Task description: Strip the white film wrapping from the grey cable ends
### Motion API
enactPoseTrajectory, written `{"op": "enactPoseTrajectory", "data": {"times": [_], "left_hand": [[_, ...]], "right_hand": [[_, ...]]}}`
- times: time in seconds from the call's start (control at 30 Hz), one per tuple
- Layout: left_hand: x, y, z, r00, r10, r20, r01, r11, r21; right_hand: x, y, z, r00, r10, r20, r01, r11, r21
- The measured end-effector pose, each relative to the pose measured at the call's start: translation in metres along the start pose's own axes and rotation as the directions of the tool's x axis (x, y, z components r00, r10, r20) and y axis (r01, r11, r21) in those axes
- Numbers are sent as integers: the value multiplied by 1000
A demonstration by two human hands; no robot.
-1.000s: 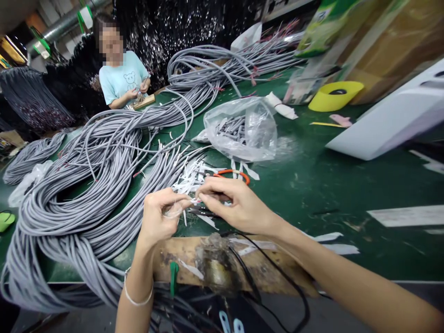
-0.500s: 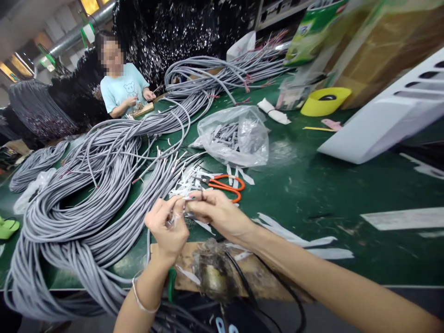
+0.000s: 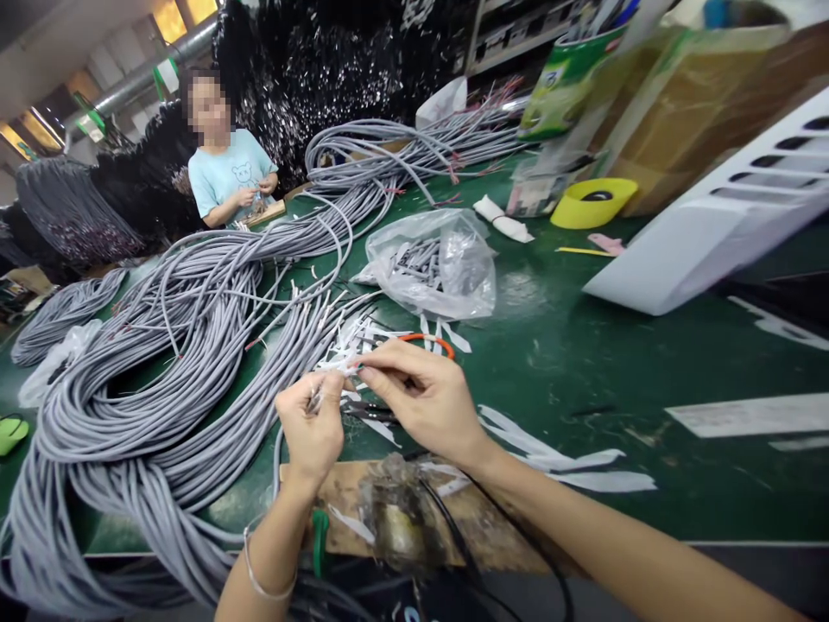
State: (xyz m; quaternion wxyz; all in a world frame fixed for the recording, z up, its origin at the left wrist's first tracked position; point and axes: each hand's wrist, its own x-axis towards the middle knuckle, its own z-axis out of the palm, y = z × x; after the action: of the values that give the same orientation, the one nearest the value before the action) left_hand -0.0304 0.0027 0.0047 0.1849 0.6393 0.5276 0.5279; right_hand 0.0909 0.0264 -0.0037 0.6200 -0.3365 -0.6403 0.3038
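My left hand [image 3: 311,428] is closed around the end of a grey cable [image 3: 278,458] that runs down beside the wrist. White material shows at its fingertips. My right hand [image 3: 431,397] meets it there, thumb and forefinger pinching thin wire ends [image 3: 358,365]. Under the right fingers is a dark, narrow tool [image 3: 370,413]; whether it is held or lying there I cannot tell. Orange-handled scissors [image 3: 446,345] lie behind the right hand, partly covered by it. White strips [image 3: 346,341] are heaped just beyond the fingertips.
Bundled grey cables [image 3: 148,380] cover the green table's left side. Behind the hands lies a clear bag [image 3: 463,268] of grey pieces. Nearer me, a soiled device [image 3: 398,518] with black leads sits on a wooden board [image 3: 337,484]. A white slotted holder [image 3: 686,242] stands right; a person [image 3: 233,177] works across.
My right hand has shifted slightly, its fingers now more arched, covering more of the scissors. The dark tool now shows beneath it. The view has shifted a little.
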Motion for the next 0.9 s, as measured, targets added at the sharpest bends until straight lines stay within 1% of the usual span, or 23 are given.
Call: {"op": "enactPoseTrajectory", "data": {"times": [0.07, 0.1, 0.13, 0.17, 0.2, 0.23, 0.27, 0.3, 0.33, 0.37, 0.4, 0.43, 0.47, 0.5, 0.53, 0.6, 0.63, 0.67, 0.7, 0.73, 0.77, 0.83, 0.9], "left_hand": [[-2, 0, 1, 996, 82, 41, -85, 994, 65], [-3, 0, 1, 986, 159, 54, -165, 979, 118], [-4, -1, 1, 965, 255, 60, -262, 947, 184], [-5, -2, 1, 932, 358, 59, -360, 895, 263], [-5, -3, 1, 888, 457, 54, -446, 824, 350], [-6, -4, 2, 839, 542, 49, -506, 744, 436], [-7, -5, 2, 795, 605, 47, -539, 668, 514], [-7, -6, 2, 766, 640, 53, -546, 606, 578], [-7, -8, 2, 758, 649, 62, -535, 566, 627], [-6, -9, 1, 767, 637, 72, -516, 546, 661], [-5, -10, 1, 787, 612, 79, -491, 542, 682], [-4, -11, 0, 808, 584, 81, -466, 548, 695], [-2, -12, -1, 824, 559, 88, -451, 555, 698], [-1, -13, -2, 833, 543, 108, -454, 559, 694], [1, -14, -3, 832, 536, 146, -479, 559, 676], [5, -13, -6, 804, 535, 261, -570, 568, 593], [6, -13, -8, 786, 535, 310, -611, 592, 526], [7, -12, -9, 776, 533, 336, -630, 633, 449], [8, -11, -10, 783, 528, 331, -622, 687, 375], [8, -9, -10, 806, 511, 299, -588, 747, 311], [7, -8, -11, 842, 480, 246, -534, 804, 260], [5, -6, -9, 919, 379, 112, -394, 899, 193], [3, -6, -6, 967, 254, -10, -249, 957, 151]], "right_hand": [[1, 3, 1, 997, 81, -10, -81, 996, 23], [2, 4, 2, 991, 136, 8, -136, 989, 62], [3, 5, 2, 981, 191, 43, -194, 975, 109], [4, 5, 2, 969, 232, 90, -244, 958, 152], [4, 5, 2, 958, 253, 133, -274, 946, 175], [4, 4, 2, 955, 252, 156, -277, 946, 167], [3, 3, 2, 963, 228, 146, -247, 961, 125], [2, 1, 1, 978, 178, 113, -185, 981, 54], [1, -2, 1, 991, 106, 78, -104, 994, -32], [-1, -4, 0, 998, 26, 59, -19, 993, -113], [-1, -6, -2, 997, -45, 62, 55, 983, -173], [-1, -8, -3, 992, -92, 84, 107, 974, -202], [-1, -9, -5, 987, -109, 115, 131, 971, -200], [1, -10, -8, 985, -100, 141, 124, 976, -177], [4, -9, -11, 986, -73, 152, 95, 985, -146], [10, -7, -18, 990, 8, 143, 5, 996, -90], [14, -5, -21, 990, 52, 132, -43, 997, -70], [18, -3, -24, 987, 97, 124, -91, 994, -53], [20, -1, -25, 982, 145, 125, -141, 989, -37], [22, 1, -26, 971, 193, 137, -193, 981, -17], [24, 2, -25, 956, 240, 167, -245, 969, 8], [23, 3, -20, 915, 305, 265, -330, 943, 52], [19, 1, -14, 878, 310, 366, -358, 931, 70]]}}
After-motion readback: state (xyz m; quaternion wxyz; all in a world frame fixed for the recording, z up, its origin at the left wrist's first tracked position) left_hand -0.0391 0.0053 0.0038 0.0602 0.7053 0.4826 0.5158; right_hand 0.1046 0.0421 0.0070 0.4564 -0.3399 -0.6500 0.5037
